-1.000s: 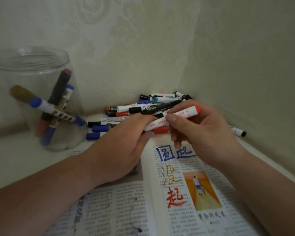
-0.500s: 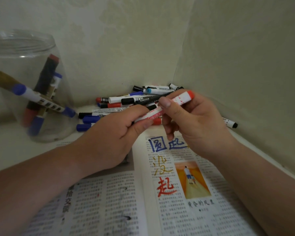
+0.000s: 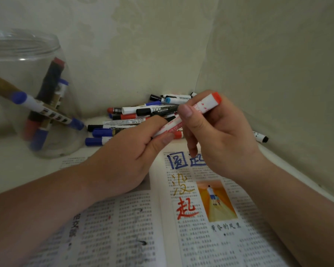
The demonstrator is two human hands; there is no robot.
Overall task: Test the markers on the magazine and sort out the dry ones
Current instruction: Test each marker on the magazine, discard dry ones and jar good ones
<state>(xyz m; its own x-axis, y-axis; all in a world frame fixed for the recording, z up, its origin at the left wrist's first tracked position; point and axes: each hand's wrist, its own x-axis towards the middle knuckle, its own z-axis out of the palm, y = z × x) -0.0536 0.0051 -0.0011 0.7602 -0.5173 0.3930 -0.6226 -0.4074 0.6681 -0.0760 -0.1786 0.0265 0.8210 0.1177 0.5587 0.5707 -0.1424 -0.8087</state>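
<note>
Left grip (image 3: 123,157) and right grip (image 3: 220,139) each pinch the red marker (image 3: 206,104) tight; if the cap pops suddenly, the tip may streak the magazine (image 3: 201,237) below them.

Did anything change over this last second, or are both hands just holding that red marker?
Barely. The marker has tilted steeper, its red end rising. The left hand grips its lower end and the right hand its barrel, as before; whether a cap has loosened is hidden. The jar, pile and magazine stayed put; their shift in the frame is only the camera moving.
</note>
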